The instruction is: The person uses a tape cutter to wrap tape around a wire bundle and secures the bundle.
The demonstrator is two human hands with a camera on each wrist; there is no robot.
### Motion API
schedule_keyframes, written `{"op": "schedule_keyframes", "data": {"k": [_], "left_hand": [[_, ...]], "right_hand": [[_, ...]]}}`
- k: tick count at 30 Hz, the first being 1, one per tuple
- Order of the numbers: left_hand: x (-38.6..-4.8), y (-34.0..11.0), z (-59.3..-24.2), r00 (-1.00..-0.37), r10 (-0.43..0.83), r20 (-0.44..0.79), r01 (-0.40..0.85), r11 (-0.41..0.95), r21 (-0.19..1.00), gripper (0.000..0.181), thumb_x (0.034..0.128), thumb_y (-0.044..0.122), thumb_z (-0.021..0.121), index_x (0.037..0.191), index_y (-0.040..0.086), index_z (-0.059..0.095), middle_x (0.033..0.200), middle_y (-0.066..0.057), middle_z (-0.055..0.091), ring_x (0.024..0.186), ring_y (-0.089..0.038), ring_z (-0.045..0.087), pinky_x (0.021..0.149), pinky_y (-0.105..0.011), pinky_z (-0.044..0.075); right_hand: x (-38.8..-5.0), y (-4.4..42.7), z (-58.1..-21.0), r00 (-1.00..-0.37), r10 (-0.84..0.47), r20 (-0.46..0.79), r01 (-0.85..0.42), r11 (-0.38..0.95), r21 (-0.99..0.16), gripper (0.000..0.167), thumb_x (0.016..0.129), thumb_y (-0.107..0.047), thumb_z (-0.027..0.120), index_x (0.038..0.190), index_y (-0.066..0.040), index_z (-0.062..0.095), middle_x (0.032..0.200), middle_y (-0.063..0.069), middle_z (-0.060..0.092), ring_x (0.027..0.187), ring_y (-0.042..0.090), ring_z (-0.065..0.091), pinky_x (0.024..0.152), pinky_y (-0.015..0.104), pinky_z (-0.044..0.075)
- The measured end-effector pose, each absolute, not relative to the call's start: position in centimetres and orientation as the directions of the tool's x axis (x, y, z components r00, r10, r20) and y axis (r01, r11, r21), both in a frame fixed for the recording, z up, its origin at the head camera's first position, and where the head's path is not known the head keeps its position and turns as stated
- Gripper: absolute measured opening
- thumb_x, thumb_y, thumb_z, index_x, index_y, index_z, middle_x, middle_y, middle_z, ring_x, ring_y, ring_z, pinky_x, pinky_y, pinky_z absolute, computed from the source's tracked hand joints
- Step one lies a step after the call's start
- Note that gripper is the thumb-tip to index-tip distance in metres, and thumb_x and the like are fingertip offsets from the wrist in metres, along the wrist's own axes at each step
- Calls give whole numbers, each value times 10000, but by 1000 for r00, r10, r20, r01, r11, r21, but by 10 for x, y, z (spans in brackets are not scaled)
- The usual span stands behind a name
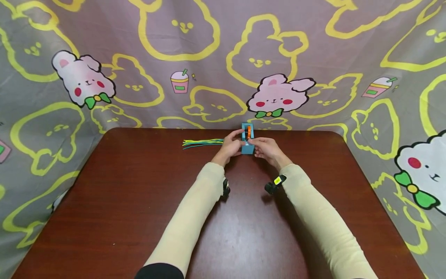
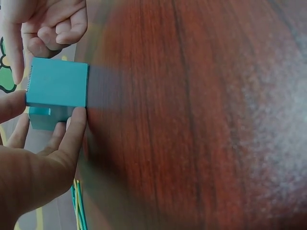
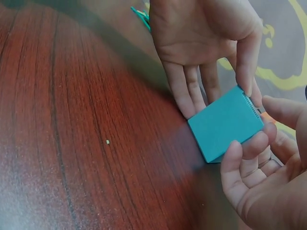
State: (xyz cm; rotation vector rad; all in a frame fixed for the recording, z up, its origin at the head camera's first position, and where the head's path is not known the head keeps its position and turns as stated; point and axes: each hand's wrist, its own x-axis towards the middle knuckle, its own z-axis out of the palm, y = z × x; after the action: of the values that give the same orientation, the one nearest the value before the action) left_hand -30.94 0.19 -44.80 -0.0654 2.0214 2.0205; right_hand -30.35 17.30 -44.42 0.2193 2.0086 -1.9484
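A blue-teal tape dispenser (image 1: 247, 149) with an orange ring (image 1: 249, 133) in its frame stands near the table's far edge. My left hand (image 1: 230, 147) grips it from the left; in the left wrist view the thumb meets the serrated edge and fingertips press its side. From the right, my right hand (image 1: 268, 148) reaches to the toothed end, its index finger extended there and other fingers curled. Whether it pinches a tape end cannot be made out. The dispenser's flat end (image 3: 225, 125) faces the right wrist camera.
A bundle of thin yellow and teal strands (image 1: 200, 143) lies left of the left hand. The brown wooden table (image 1: 122, 201) ends just behind the dispenser, against a patterned curtain (image 1: 216, 77). A tiny pale speck (image 3: 107, 142) lies on the wood.
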Motion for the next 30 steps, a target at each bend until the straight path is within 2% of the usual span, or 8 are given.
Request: {"op": "schedule_keyframes", "data": {"k": [12, 23, 30], "left_hand": [[-314, 4, -443, -966, 139, -220, -219, 22, 975, 542, 932, 57, 622, 1431, 262, 573, 1295, -95, 593, 1059, -240, 617, 918, -482, 528], [-315, 5, -440, -967, 117, -227, -224, 37, 974, 532, 937, 58, 626, 1422, 273, 580, 1250, -98, 609, 956, -225, 620, 895, -467, 538], [-308, 5, -448, -963, 118, -242, -239, 43, 970, 538, 944, 67, 629, 1437, 274, 567, 1331, -108, 568, 1023, -232, 621, 905, -459, 536]], "right_hand": [[-306, 167, -433, -933, -53, -356, 355, 32, -934, 294, 969, -186, 702, 1187, 9, 669, 671, 6, 521, 574, 104, 501, 595, 222, 531], [-307, 163, -429, -946, -10, -325, 321, 123, -939, 303, 968, -164, 700, 1214, 13, 699, 839, 47, 617, 634, 131, 513, 684, 268, 547], [-299, 162, -435, -945, 4, -327, 326, 108, -939, 275, 968, -136, 694, 1190, 25, 704, 889, 66, 642, 639, 139, 523, 725, 311, 532]]}}
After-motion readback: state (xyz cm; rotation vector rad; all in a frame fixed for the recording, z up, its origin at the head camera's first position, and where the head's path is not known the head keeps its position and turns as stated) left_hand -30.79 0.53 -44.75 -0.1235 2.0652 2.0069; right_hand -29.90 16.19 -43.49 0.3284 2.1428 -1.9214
